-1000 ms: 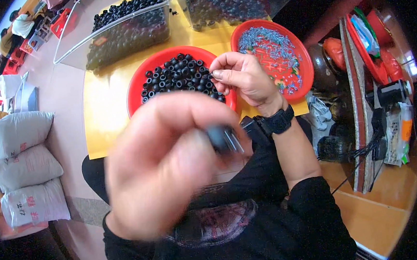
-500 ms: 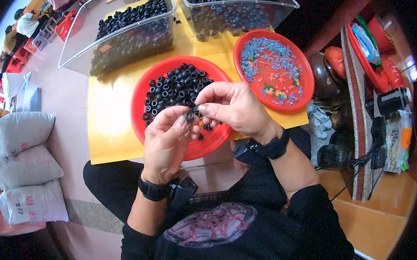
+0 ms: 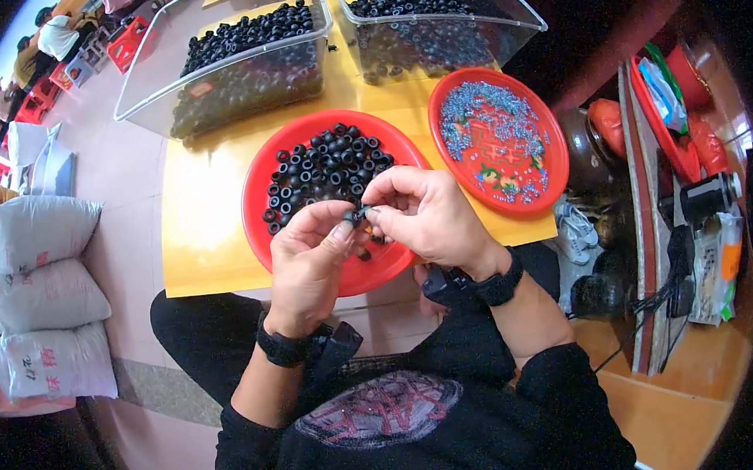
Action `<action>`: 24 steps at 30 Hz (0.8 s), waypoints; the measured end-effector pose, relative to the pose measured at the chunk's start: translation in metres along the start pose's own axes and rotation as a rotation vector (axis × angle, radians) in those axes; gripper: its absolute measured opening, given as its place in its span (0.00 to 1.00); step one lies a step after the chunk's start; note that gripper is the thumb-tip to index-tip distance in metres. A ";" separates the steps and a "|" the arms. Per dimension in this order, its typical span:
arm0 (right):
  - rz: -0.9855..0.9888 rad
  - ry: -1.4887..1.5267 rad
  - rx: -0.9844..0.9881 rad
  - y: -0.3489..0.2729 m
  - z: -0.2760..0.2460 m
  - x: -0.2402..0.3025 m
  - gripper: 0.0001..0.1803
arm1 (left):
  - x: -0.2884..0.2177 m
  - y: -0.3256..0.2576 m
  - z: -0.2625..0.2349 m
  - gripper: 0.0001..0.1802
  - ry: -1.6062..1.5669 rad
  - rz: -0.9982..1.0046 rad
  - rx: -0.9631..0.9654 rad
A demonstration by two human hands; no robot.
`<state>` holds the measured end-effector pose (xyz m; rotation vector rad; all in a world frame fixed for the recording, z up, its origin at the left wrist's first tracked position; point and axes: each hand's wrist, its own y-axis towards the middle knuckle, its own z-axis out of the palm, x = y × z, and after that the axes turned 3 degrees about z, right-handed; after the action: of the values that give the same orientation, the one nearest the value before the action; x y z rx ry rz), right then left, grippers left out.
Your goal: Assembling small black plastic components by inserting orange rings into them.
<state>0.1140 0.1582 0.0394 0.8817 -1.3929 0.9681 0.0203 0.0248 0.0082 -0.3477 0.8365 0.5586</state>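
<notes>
Between the two sets of fingertips, a small black piece (image 3: pixel 358 217) is held above the near right part of a red bowl (image 3: pixel 254 169). It is pinched from its left by the thumb and forefinger of the left grip (image 3: pixel 308 248), and its right side is closed on by those of the right grip (image 3: pixel 432 218) (the finer detail there is too small to tell).

Just below the grip, the bowl's near rim is carried slightly past the near edge of the yellow desk (image 3: pixel 202 234). Beyond the fingertips, the bowl is filled with black rings (image 3: pixel 328 164). Bare desk is left on the bowl's left; on the right, little room is given before a red tray (image 3: pixel 555 170) scattered with bluish bits (image 3: pixel 490 109). The far side is bounded by two clear bins (image 3: pixel 144 98) of rings.

Both wrists are banded in black; the forearms are angled inward from below, the hands brought together, the remaining fingers curled.
</notes>
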 end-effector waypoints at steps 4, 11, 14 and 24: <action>-0.039 -0.142 -0.064 0.000 0.002 -0.007 0.05 | 0.000 0.001 0.002 0.10 0.063 0.034 -0.001; -0.484 -0.607 -0.242 0.000 0.008 -0.009 0.06 | 0.007 -0.002 0.006 0.10 0.474 0.210 -0.097; -0.552 -0.620 -0.252 0.001 0.012 -0.013 0.05 | 0.010 -0.002 0.002 0.09 0.635 0.289 -0.113; -0.211 -0.288 -0.143 -0.001 0.010 -0.013 0.04 | 0.008 -0.004 0.000 0.09 0.844 0.433 -0.059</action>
<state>0.1123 0.1485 0.0263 1.0652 -1.5531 0.5900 0.0270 0.0240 0.0019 -0.4671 1.7367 0.8548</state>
